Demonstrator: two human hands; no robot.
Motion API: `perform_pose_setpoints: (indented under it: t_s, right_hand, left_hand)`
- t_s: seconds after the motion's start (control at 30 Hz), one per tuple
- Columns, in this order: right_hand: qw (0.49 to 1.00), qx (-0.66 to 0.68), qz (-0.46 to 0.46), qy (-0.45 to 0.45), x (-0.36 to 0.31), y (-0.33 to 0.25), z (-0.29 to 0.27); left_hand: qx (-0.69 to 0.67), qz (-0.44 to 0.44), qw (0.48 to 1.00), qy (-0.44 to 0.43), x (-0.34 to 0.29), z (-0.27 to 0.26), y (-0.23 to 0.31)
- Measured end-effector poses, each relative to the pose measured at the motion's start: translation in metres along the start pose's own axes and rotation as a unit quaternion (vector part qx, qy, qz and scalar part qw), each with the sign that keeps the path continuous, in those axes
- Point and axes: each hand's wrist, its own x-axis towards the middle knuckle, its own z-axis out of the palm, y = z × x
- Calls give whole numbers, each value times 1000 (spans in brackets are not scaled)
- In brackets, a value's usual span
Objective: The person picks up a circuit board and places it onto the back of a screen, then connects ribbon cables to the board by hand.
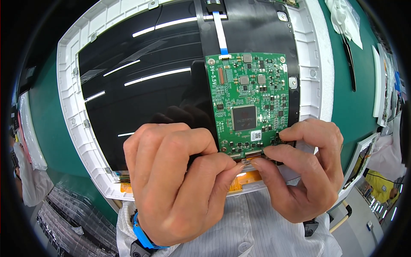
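- The green circuit board [259, 96] lies just far of our left hand [175, 180] and right hand [305, 171], its long axis running far to near.
- Both hands reach its near edge; neither is clearly nearer.
- Our fingers curl by the orange flex cable [247, 178]; we cannot tell whether they grip it.

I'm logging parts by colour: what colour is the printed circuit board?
The printed circuit board is green, clearest in the head view.
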Motion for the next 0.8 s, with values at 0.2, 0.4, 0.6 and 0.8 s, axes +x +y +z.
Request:
perform_pose_setpoints:
  t_s: [0.2,0.4,0.6,0.8]
  right_hand:
    - [1000,8,11,-13,0,0,-1]
    - [998,-32,-55,-29,-5,0,-4]
    - [993,-86,-75,13,-10,-5,3]
    - [989,-103,-99,38,-13,-4,8]
  left_hand:
    - [-1,-1,1000,-3,0,0,-1]
    - [-5,2,1000,-1,-1,0,-2]
    - [-4,18,1000,-2,1,1,-3]
    - [3,18,1000,7,0,1,-3]
